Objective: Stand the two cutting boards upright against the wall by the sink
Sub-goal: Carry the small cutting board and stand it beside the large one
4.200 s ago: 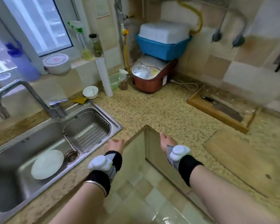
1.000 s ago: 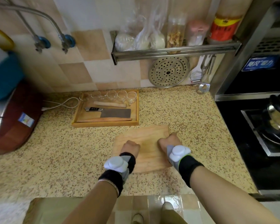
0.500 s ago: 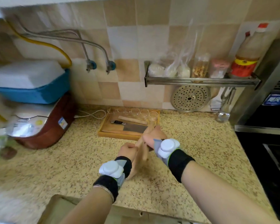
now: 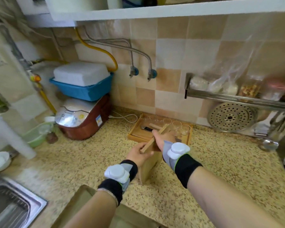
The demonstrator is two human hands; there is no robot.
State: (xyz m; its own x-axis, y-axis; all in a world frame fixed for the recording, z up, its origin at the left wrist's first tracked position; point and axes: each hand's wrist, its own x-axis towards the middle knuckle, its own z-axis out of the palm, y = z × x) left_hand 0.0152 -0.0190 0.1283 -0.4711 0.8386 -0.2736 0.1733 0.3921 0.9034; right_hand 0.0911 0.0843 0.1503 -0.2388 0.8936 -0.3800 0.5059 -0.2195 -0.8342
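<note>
Slippage is the risk — the cutting board [image 4: 149, 163] is pinched on edge by both hands [image 4: 164, 139], closed around its top, bottom edge near the worktop [image 4: 82, 155].

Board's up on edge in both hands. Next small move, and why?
Probably carry the cutting board left toward the sink. Left hand and right hand already grip its top edge, it stands mid-counter, away from any wall, and nothing blocks the counter between.
</note>
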